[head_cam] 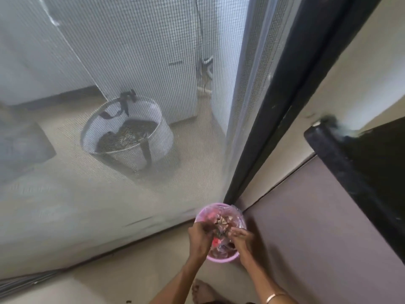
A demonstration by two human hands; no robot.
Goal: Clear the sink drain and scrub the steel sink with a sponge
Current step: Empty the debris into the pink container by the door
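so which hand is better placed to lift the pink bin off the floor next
Probably the right hand: it sits over the near right rim of the pink bin, beside the plastic liner. The left hand is busy over the waste in the middle. What either hand pinches is too blurred to tell.

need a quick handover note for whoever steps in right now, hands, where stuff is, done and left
Left hand: fingers curled over the pink bin, pinching scraps.
Right hand: fingers curled at the bin's plastic liner; what it holds is unclear.
The bin stands on the floor by the mesh screen door, with waste inside.
Done: scraps seemingly going in.
Left: sink and sponge are out of view; scrubbing not shown.
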